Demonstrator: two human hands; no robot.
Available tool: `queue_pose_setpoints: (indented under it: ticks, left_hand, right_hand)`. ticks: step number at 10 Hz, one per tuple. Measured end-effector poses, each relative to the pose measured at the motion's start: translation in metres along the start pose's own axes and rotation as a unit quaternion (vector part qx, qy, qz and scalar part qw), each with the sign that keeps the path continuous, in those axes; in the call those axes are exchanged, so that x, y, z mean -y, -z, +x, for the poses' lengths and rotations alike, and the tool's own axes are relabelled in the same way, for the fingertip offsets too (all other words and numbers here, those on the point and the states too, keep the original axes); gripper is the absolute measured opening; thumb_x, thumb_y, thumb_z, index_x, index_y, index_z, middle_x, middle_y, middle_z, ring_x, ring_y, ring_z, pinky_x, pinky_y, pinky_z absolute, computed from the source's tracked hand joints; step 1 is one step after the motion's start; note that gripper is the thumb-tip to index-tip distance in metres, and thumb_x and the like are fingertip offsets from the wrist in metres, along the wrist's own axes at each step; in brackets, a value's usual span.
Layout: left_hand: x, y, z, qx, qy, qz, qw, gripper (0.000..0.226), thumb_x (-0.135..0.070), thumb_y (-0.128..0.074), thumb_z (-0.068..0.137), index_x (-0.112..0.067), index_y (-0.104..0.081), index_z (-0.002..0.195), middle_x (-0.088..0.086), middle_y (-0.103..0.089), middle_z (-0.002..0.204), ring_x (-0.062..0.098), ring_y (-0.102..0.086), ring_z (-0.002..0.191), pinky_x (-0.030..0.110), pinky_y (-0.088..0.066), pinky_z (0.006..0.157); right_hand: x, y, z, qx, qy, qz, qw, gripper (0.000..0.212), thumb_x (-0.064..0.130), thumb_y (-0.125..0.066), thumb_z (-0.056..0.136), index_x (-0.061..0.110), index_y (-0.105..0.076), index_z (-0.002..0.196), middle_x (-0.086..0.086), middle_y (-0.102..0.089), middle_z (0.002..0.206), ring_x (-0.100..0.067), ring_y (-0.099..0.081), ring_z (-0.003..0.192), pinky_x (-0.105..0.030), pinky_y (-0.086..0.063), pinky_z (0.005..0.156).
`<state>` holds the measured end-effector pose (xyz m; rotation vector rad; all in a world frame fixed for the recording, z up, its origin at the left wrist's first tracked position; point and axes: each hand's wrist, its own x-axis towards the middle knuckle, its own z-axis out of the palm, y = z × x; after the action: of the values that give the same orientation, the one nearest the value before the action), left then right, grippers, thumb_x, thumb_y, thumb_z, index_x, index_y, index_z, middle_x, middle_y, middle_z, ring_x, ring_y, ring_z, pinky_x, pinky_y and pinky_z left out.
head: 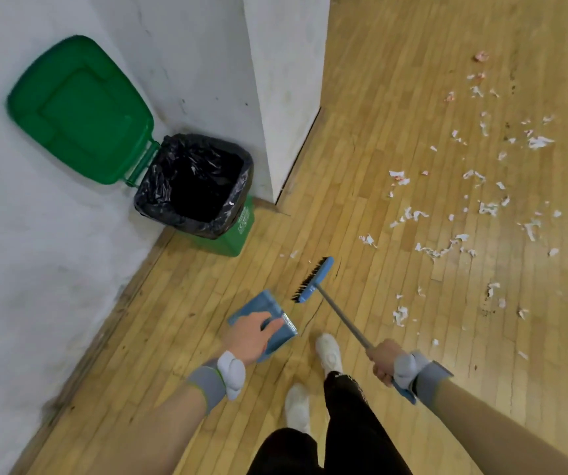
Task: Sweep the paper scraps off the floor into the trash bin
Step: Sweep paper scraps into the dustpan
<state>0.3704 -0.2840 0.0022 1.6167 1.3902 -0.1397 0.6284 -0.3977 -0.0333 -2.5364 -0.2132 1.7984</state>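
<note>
While left hand grips dustpan, right hand grips broom.

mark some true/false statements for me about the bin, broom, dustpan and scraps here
1. The trash bin has its lid open. True.
2. The right hand holds the dustpan. False: the left hand holds the dustpan; the right hand grips the broom.
3. The paper scraps are already in the dustpan. False: the paper scraps lie scattered on the wooden floor, to the right of the broom.
4. A black bag lines the trash bin. True.
5. The broom head is pressed against the trash bin. False: it is apart from it.
</note>
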Motion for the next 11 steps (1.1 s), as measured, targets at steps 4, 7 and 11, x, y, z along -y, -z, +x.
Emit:
queue_pose_setpoints:
  ticks: [4, 7, 11]
  left_hand:
    - [0.000, -0.003, 0.097, -0.030, 0.089, -0.041, 0.995, 0.045, -0.042, -0.047, 0.099, -0.012, -0.043, 0.065, 0.005, -0.053, 0.058, 0.016, -0.048, 0.052, 0.031, -0.043, 0.061]
    - [0.018, -0.021, 0.122, 0.004, 0.154, -0.124, 0.980, 0.044, -0.042, -0.046, 0.100, -0.008, -0.046, 0.072, 0.009, -0.051, 0.060, 0.018, -0.044, 0.053, 0.030, -0.039, 0.056]
    - [0.026, -0.052, 0.107, 0.036, 0.147, -0.086, 0.985, 0.045, -0.043, -0.050, 0.097, -0.010, -0.047, 0.068, 0.001, -0.051, 0.051, 0.013, -0.048, 0.048, 0.028, -0.040, 0.053]
  right_hand:
    - [0.144, 0.006, 0.141, 0.035, 0.089, -0.168, 0.981, 0.017, 0.013, -0.054, 0.097, 0.009, -0.051, 0.081, -0.014, -0.052, 0.094, -0.025, -0.050, 0.085, -0.043, -0.050, 0.093]
    - [0.196, -0.007, 0.189, 0.018, 0.105, -0.183, 0.977, 0.043, 0.025, -0.049, 0.100, -0.010, -0.059, 0.123, -0.016, -0.055, 0.091, -0.026, -0.053, 0.082, -0.041, -0.051, 0.087]
    - [0.078, 0.056, 0.177, 0.003, 0.030, -0.286, 0.958, 0.024, 0.017, -0.049, 0.101, 0.003, -0.059, 0.118, -0.011, -0.059, 0.085, -0.025, -0.058, 0.074, -0.030, -0.046, 0.065]
